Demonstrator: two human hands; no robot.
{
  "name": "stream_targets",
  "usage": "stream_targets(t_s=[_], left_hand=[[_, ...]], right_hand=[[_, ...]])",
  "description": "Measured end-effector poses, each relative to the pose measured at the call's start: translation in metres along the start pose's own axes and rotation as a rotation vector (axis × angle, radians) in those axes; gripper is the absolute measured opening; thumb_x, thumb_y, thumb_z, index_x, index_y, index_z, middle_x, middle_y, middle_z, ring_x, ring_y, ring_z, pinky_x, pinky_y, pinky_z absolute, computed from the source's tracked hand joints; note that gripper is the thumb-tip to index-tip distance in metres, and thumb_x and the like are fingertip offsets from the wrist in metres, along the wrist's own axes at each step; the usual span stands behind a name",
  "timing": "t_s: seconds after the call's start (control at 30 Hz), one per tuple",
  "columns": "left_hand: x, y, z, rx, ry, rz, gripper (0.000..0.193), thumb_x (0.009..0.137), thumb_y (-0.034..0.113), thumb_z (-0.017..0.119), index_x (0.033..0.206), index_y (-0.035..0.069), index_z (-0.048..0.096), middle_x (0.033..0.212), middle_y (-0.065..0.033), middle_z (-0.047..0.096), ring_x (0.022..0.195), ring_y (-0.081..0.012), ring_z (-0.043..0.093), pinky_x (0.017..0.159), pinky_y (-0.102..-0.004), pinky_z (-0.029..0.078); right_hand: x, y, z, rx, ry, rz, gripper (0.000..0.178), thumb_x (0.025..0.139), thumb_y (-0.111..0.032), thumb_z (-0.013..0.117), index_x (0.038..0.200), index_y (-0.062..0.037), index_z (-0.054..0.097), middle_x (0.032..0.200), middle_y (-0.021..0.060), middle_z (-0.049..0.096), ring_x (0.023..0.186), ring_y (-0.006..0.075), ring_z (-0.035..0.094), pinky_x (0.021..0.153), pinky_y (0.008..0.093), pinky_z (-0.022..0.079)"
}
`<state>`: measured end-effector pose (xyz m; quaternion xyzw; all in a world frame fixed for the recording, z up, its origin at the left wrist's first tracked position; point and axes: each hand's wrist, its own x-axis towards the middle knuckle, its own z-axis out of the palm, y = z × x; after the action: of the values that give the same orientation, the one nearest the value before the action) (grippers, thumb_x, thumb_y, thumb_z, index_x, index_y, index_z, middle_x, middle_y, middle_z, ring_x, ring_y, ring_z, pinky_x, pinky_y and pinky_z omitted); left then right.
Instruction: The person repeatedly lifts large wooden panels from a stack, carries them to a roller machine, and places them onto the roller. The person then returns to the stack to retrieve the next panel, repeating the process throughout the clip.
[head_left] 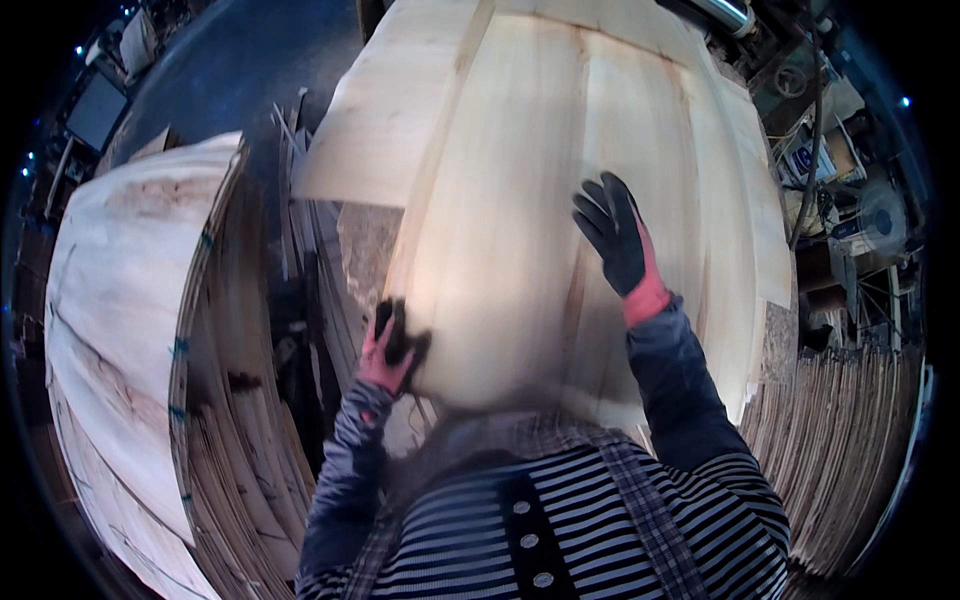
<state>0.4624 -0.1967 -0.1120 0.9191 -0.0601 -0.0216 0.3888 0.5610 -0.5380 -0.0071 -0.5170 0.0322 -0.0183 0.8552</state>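
Observation:
A large pale wood veneer sheet (500, 210) with brownish streaks lies in front of me over other sheets. My right hand (618, 235), in a black and pink work glove, is on or just above its right half, with the fingers stretched out flat. At the sheet's near left edge is my left hand (392, 348), gloved the same way. Its fingers are bent and apart, slightly blurred, and I see nothing held in them. Whether the fingertips press on the edge cannot be made out.
A tall stack of veneer sheets (130, 290) stands at the left. More veneer (375, 125) extends at the far left of the work surface. On the right are a stack of sheet edges (840, 450), a fan (880, 222) and a white bucket (808, 160).

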Motion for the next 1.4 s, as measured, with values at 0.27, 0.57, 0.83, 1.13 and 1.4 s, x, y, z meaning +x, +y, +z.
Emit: stream_targets(t_s=[0.27, 0.57, 0.83, 1.13, 1.4], left_hand=[[-0.007, 0.110, -0.070, -0.942, -0.436, 0.149, 0.068, 0.075, -0.004, 0.052, 0.132, 0.000, 0.016, 0.136, -0.0106, 0.023, 0.122, -0.0137, 0.021, 0.098, -0.0251, 0.019], [-0.033, 0.158, -0.095, -1.333, -0.402, 0.361, 0.067, 0.081, 0.016, 0.050, 0.131, -0.003, 0.010, 0.136, -0.0191, 0.013, 0.125, -0.0263, 0.019, 0.100, -0.0340, 0.020], [-0.031, 0.052, -0.008, 0.429, -0.161, -0.017, 0.082, 0.066, 0.031, 0.064, 0.129, 0.000, 0.021, 0.123, -0.0284, 0.032, 0.116, -0.0415, 0.029, 0.096, -0.0416, 0.026], [-0.015, 0.053, -0.005, 0.272, 0.070, -0.038, 0.068, 0.069, 0.021, 0.058, 0.126, 0.000, 0.028, 0.110, -0.0242, 0.046, 0.096, -0.0382, 0.048, 0.083, -0.0408, 0.039], [0.007, 0.028, -0.019, 0.133, -0.129, -0.409, 0.071, 0.069, 0.025, 0.065, 0.128, 0.009, 0.029, 0.112, -0.0134, 0.050, 0.100, -0.0291, 0.051, 0.082, -0.0358, 0.042]], right_hand=[[-0.212, 0.003, -0.033, -1.508, -0.276, -0.387, 0.087, 0.062, -0.021, 0.070, 0.130, 0.0005, 0.019, 0.133, 0.0185, 0.021, 0.123, 0.0324, 0.021, 0.100, 0.0422, 0.021], [-0.290, -0.038, -0.043, -1.719, 0.297, -0.730, 0.055, 0.081, -0.040, 0.044, 0.115, 0.0033, 0.043, 0.111, 0.0246, 0.048, 0.103, 0.0393, 0.046, 0.090, 0.0465, 0.034], [-0.190, -0.109, 0.009, -1.788, 0.360, -0.599, 0.052, 0.064, -0.034, 0.064, 0.107, -0.0050, 0.054, 0.109, 0.0137, 0.052, 0.100, 0.0336, 0.048, 0.087, 0.0408, 0.038], [0.055, -0.070, -0.040, -1.839, 0.287, -0.643, 0.045, 0.071, -0.026, 0.061, 0.113, -0.0144, 0.050, 0.108, 0.0089, 0.052, 0.098, 0.0277, 0.049, 0.081, 0.0357, 0.040], [0.094, -0.008, -0.051, -1.865, 0.284, -0.626, 0.055, 0.073, -0.029, 0.057, 0.122, -0.0112, 0.040, 0.124, 0.0128, 0.037, 0.115, 0.0298, 0.034, 0.097, 0.0435, 0.023]])
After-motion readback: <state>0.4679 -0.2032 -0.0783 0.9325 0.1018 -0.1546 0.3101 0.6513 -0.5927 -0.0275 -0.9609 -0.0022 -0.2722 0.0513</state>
